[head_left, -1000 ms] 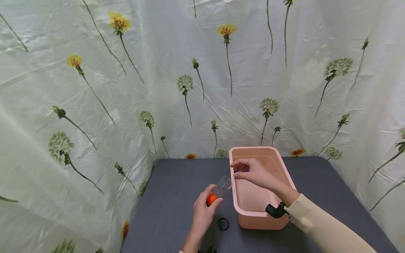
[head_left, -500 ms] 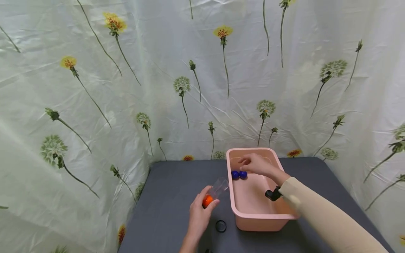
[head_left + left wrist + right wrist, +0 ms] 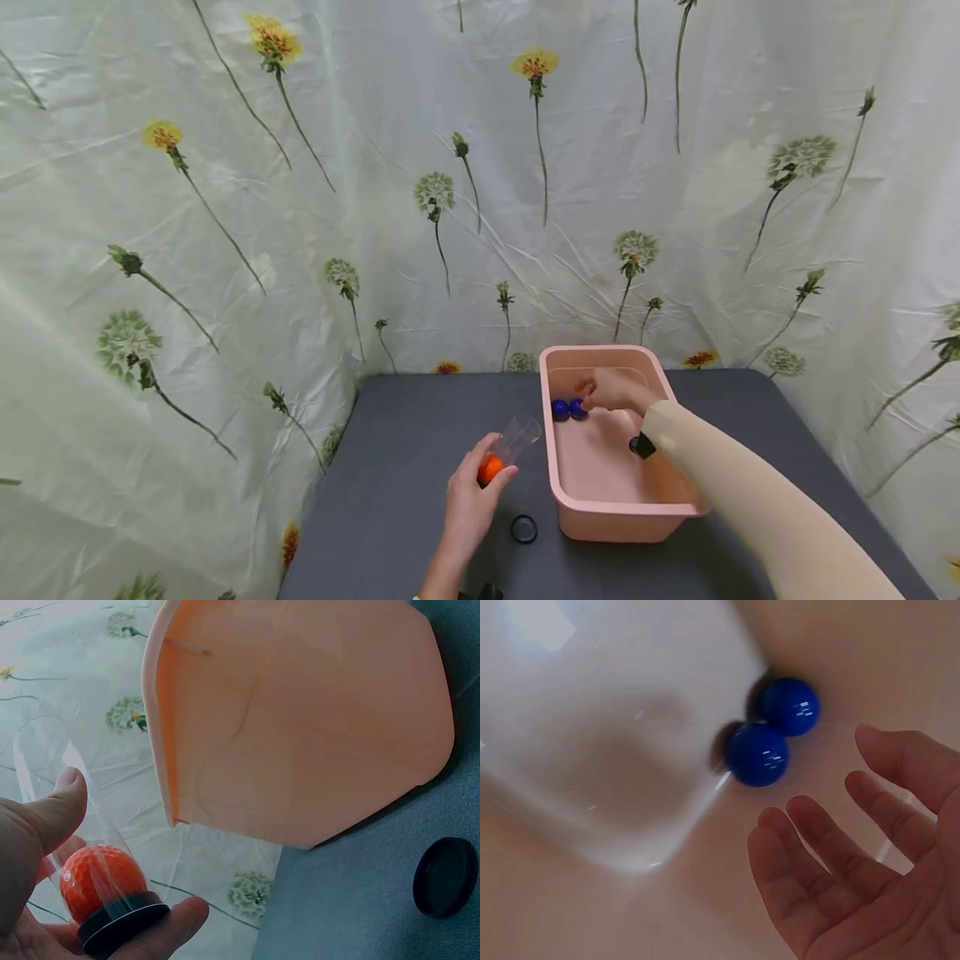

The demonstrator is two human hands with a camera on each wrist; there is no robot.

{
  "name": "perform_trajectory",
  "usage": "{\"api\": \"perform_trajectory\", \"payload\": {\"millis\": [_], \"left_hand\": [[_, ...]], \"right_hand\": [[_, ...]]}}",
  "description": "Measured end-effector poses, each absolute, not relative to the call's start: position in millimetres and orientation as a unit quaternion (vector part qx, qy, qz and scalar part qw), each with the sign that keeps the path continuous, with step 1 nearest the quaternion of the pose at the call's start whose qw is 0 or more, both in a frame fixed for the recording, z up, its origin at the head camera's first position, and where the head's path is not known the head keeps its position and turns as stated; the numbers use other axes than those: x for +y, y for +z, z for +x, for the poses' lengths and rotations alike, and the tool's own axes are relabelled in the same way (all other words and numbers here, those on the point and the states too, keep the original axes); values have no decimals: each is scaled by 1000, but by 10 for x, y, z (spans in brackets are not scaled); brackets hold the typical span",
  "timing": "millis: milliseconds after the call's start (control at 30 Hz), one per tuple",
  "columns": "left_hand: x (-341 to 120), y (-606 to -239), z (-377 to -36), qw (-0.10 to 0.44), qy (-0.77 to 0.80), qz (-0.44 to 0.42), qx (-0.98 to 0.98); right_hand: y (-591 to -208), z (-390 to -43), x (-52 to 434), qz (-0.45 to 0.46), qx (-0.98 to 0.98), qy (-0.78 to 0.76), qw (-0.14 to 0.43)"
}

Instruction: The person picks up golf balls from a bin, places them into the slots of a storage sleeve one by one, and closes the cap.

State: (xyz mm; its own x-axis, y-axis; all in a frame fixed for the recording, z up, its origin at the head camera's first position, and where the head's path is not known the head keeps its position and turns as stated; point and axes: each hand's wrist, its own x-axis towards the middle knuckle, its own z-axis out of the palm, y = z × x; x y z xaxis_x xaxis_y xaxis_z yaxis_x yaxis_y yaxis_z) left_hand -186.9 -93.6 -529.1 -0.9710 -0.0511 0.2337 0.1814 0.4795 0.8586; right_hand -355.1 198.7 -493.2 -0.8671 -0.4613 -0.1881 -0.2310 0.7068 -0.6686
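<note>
In the head view, my left hand point(image 3: 467, 504) grips a clear plastic tube point(image 3: 522, 435) left of the pink bin point(image 3: 615, 525). An orange golf ball point(image 3: 103, 881) sits inside at the tube's black base cap point(image 3: 124, 922); the far end of the tube looks uncapped and tilts toward the bin. Reaching into the bin, my right hand point(image 3: 617, 390) has loosely bent fingers and holds nothing. Beside its fingertips, two blue balls point(image 3: 757, 754) lie together on the bin floor by the left wall; the right wrist view shows the fingers apart from them.
A round black cap point(image 3: 523, 529) lies on the dark grey table point(image 3: 390, 500), between the left forearm and the bin. Behind the table hangs a white curtain point(image 3: 360, 208) with a dandelion print.
My right hand has moved from beside the bin's left rim to deeper inside, and two blue balls show there. The left hand keeps its grip on the tube, nearly still.
</note>
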Motion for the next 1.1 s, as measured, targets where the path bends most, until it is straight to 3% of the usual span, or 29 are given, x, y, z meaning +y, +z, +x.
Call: {"api": "perform_trajectory", "payload": {"millis": [167, 567, 833, 1100], "left_hand": [[-952, -5283, -1856, 109, -517, -36, -848], [-933, -5300, -1880, 101, -530, -28, -841], [-926, -5318, -1875, 101, -528, -22, -843], [-955, -5299, -1866, 100, -527, -29, -843]], "right_hand": [[-5092, -3598, 2001, -152, 907, -330, 214], [-5260, -3673, 2039, -117, 916, -295, 246], [-5350, -3696, 2040, -118, 918, -321, 199], [-5355, -3554, 2003, -91, 916, -293, 259]]}}
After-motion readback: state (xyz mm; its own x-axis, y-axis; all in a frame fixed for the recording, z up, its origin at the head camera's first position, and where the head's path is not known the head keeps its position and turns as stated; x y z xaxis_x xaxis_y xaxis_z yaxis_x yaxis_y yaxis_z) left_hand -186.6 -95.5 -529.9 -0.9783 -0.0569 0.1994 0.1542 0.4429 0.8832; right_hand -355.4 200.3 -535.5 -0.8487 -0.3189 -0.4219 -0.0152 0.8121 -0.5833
